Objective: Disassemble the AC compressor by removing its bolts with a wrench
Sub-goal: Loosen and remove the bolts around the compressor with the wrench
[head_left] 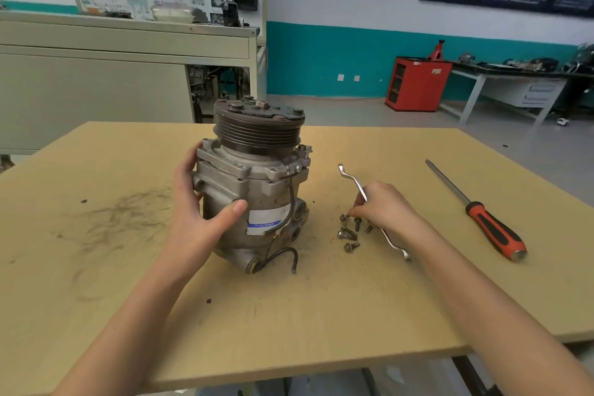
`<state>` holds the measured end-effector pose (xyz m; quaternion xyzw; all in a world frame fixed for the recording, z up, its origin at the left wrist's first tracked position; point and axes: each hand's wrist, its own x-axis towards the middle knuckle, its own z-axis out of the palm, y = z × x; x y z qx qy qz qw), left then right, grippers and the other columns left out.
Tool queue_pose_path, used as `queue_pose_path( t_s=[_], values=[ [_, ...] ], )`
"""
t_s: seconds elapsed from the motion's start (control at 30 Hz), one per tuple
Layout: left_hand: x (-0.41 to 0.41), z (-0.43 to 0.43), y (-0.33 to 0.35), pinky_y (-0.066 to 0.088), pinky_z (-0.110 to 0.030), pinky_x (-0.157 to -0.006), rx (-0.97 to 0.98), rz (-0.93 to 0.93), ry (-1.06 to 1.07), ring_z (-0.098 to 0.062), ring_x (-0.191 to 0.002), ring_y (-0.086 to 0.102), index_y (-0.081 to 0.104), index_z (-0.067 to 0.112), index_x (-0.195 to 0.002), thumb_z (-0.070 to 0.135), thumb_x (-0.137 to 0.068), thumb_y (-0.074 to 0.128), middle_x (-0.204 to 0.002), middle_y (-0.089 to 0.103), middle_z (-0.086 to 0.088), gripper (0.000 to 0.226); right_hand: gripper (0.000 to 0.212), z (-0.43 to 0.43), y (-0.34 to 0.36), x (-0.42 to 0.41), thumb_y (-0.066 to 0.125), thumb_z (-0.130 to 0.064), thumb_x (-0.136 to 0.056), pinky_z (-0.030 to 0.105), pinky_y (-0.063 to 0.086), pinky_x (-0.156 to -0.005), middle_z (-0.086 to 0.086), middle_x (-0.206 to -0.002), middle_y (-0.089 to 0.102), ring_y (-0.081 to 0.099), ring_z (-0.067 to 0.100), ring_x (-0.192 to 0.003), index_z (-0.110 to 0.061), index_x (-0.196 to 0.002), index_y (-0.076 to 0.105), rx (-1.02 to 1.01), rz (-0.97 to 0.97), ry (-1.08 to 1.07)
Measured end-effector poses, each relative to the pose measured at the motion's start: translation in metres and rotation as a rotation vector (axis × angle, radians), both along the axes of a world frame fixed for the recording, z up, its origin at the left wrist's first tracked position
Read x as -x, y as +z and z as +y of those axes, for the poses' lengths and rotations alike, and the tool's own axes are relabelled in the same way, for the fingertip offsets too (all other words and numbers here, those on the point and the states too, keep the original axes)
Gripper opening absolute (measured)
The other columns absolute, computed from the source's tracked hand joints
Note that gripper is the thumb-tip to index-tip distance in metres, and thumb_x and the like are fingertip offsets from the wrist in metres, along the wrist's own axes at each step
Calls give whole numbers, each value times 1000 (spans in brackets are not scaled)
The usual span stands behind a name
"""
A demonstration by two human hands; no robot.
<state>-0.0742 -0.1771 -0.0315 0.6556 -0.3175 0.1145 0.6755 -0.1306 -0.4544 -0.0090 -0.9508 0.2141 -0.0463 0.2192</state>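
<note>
A grey AC compressor (257,183) stands upright on the tan table (128,299), its dark ribbed pulley on top and a black wire hanging at its base. My left hand (199,212) grips its left side, thumb across the front of the body. A bolt still sits in the flange at the upper right (305,149). My right hand (385,207) holds a silver offset wrench (356,182) by its shaft, and its fingertips touch a bolt in a small heap of several loose bolts (348,233) lying just right of the compressor.
A red-and-black handled screwdriver (482,219) lies at the right of the table. Dark smudges mark the table's left half. Behind stand a grey cabinet with a display board (128,51), a red cabinet (418,83) and a workbench (514,80).
</note>
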Motion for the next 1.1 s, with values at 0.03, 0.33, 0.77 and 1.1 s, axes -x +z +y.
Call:
queue_pose_path(
  t_s=[0.03, 0.33, 0.77, 1.1],
  values=[
    [0, 0, 0, 34, -1, -96, -1, 4, 1, 12, -131, 38, 25, 46, -141, 50, -65, 69, -135, 38, 44, 88, 10, 0, -4, -1, 69, -18, -82, 26, 41, -60, 4, -62, 58, 57, 23, -60, -10, -77, 66, 20, 15, -18],
    [-1, 6, 6, 36, -3, -95, -85, -14, 57, 8, -124, 46, 31, 52, -133, 55, -60, 72, -135, 43, 34, 84, 30, 5, 0, 2, 57, -32, -93, 22, 38, -47, 0, -54, 55, 55, 13, -48, -5, -80, 64, -2, -129, -49],
    [-36, 52, 30, 38, -11, -97, -289, 26, -12, 8, -116, 55, 43, 49, -133, 45, -67, 80, -146, 42, 19, 76, 41, 62, 53, 33, 27, -30, -104, 27, 56, -67, 14, -91, 73, 72, 26, -79, -11, -85, 58, -1334, -1175, 250],
    [-35, 48, 21, 49, -7, -81, -160, 128, 151, 14, -101, 61, 51, 30, -133, 32, -87, 59, -131, 59, 8, 47, 40, 107, 54, 41, 33, -31, -101, 25, 56, -58, 6, -82, 75, 73, 24, -68, -10, -80, 60, -964, -1306, 303]
  ],
)
